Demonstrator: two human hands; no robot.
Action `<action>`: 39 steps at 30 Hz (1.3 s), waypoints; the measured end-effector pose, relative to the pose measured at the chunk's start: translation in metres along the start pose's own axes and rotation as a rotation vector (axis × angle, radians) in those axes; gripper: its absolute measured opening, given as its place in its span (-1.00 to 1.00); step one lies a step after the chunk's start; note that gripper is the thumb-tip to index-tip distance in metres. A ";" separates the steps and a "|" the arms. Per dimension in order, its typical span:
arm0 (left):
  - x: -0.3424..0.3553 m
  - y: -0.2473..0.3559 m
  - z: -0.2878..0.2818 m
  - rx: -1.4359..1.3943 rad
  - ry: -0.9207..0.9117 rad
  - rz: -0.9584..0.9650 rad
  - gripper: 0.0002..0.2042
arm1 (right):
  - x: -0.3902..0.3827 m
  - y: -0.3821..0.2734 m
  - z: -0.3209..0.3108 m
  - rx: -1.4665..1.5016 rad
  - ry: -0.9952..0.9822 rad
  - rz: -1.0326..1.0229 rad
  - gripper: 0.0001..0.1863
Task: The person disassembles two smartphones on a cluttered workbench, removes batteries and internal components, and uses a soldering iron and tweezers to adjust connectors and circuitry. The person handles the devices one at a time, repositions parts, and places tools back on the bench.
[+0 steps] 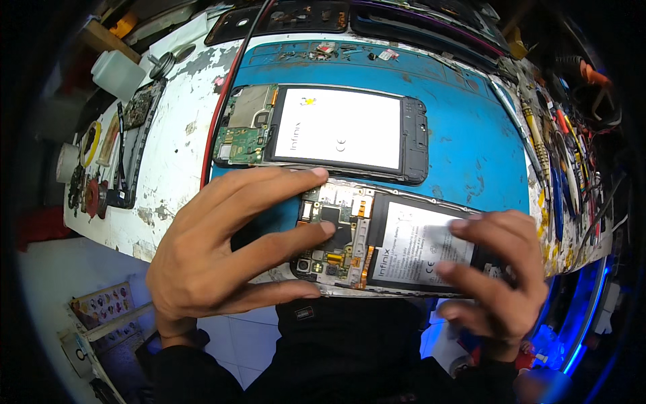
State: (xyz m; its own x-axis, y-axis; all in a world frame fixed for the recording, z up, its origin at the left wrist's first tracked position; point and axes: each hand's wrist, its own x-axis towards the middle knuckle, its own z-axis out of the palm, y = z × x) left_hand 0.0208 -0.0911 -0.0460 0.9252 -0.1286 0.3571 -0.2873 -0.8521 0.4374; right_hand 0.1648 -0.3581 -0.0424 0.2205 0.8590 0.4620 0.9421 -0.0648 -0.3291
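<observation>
An opened phone lies at the near edge of the blue mat, its circuit board and white battery exposed. My left hand grips it by the board end: one finger sits at the far edge, another presses the dark patch on the board, and the thumb lies along the near edge. Above the battery's right part hovers my right hand, slightly blurred, with fingers apart and nothing visible between them. Just beyond lies a second opened phone with a green board and a larger white battery.
Under both phones is a blue mat on a worn white table. A red and black cable crosses at left. Tweezers and screwdrivers crowd the right edge. Phone frames line the back; a plastic bottle stands far left.
</observation>
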 end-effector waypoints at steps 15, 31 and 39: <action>-0.012 -0.009 -0.005 -0.032 -0.114 0.020 -0.55 | 0.036 -0.020 0.021 -0.160 -0.200 -0.035 -0.51; -0.015 -0.011 -0.006 -0.052 -0.134 0.010 -0.45 | 0.035 -0.023 0.018 -0.164 -0.211 0.002 -0.57; -0.011 -0.008 -0.009 -0.069 -0.126 -0.006 -0.42 | 0.036 -0.023 0.019 -0.169 -0.197 0.018 -0.50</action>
State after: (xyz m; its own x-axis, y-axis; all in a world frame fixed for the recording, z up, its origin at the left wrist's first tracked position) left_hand 0.0109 -0.0785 -0.0461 0.9495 -0.1898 0.2500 -0.2940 -0.8168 0.4964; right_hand 0.1466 -0.3163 -0.0336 0.2000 0.9382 0.2823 0.9709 -0.1511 -0.1859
